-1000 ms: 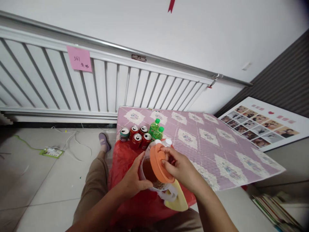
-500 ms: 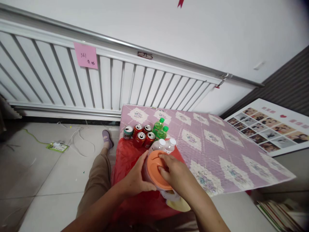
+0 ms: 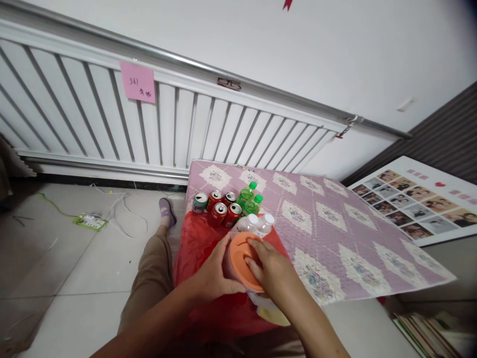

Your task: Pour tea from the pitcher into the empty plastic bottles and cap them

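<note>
Between my hands is a round container with an orange lid [image 3: 242, 266], above a red plastic sheet [image 3: 197, 236]. My left hand [image 3: 214, 273] wraps around the container's near left side, thumb low along the lid's edge. My right hand [image 3: 274, 266] lies over the lid, its thumb and fingers closed at the raised part in the middle. Just beyond stand white-capped bottles [image 3: 266, 223]. Farther back are several red drink cans [image 3: 218, 214], a teal can [image 3: 200, 202] and green-capped bottles [image 3: 247, 193]. Under my right wrist shows something pale yellow [image 3: 274, 315], partly hidden.
A purple patterned cloth [image 3: 316, 219] covers the surface, which meets a white radiator [image 3: 201, 129] behind. At the right leans a photo board [image 3: 421, 204]; books [image 3: 425, 333] lie below. A power strip [image 3: 90, 222] with cables is on the floor at left.
The view has shifted slightly. Both hands keep nearly the same grip on the container and its orange lid; nothing else has visibly moved.
</note>
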The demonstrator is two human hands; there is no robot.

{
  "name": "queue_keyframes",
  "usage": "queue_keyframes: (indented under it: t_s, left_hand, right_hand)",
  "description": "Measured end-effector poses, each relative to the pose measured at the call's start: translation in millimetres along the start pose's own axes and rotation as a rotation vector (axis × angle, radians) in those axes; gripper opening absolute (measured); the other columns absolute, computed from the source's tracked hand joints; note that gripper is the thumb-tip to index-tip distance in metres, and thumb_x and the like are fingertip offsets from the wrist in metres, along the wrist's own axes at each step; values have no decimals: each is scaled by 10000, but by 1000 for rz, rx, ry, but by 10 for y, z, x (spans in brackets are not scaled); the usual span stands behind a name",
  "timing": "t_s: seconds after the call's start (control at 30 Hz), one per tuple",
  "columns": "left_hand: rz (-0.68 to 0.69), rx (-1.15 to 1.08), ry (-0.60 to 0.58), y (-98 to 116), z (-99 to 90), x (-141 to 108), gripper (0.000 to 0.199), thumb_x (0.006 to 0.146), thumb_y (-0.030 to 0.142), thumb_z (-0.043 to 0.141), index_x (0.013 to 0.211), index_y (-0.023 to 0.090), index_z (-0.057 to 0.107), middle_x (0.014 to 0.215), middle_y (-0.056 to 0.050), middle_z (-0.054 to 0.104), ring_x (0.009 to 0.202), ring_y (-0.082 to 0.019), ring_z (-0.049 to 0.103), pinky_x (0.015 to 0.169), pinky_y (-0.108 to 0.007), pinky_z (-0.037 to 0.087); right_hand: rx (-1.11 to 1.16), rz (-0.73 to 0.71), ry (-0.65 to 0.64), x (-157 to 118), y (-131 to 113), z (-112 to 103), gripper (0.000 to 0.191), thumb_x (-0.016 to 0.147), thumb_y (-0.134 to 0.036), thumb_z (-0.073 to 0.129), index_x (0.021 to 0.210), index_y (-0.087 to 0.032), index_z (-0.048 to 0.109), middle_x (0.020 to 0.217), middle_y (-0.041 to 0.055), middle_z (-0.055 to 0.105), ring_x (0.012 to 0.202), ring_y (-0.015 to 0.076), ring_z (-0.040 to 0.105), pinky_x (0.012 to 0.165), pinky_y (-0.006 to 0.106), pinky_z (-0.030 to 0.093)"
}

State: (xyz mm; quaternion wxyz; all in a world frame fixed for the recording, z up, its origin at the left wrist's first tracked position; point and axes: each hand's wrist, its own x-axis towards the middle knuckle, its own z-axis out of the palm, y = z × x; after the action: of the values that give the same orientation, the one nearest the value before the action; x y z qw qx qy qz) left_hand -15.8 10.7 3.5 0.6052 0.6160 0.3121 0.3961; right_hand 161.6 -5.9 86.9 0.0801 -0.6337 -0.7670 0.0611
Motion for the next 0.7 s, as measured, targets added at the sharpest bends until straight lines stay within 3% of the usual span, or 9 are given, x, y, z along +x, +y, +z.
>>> queue_keyframes:
  t_s: [0.1,0.27,0.43,0.7]
  left_hand:
    - [34,7,12,-1,-5,-10,1251,564,305,911,1566,213,169,1638,-154,244,1508,-375,228,1242,-552,212]
    - [2,-29,14,9,9,-35,1132,664,292,830,1567,190,155,1645,-156,223,1515,-367,207,1250,-559,171]
    - [-34,-58,76,58,99,-34,955,722,194,708,1542,188,219,1632,-138,261,1511,-330,234,1257,-530,178]
    - [14,-40,120,32,160,-16,832,753,199,630,1506,189,276,1593,-137,320,1479,-325,289,1249,-537,184]
  right_hand:
    - [71,-87,33,-18,54,-118,462,887,-231,593,1333,-109,590,1191,199,660,1044,311,670,892,467,556]
    - [183,-299,43,45,178,-245,431,903,-237,605,1330,-190,576,1323,149,604,1214,276,573,1019,476,489]
    - [189,-397,10,115,259,-124,381,907,-220,619,1286,-197,600,1283,139,637,1178,270,593,996,476,499]
    - [199,-386,122,118,232,57,314,869,-138,625,1179,-171,657,1169,146,659,1079,274,621,905,474,538]
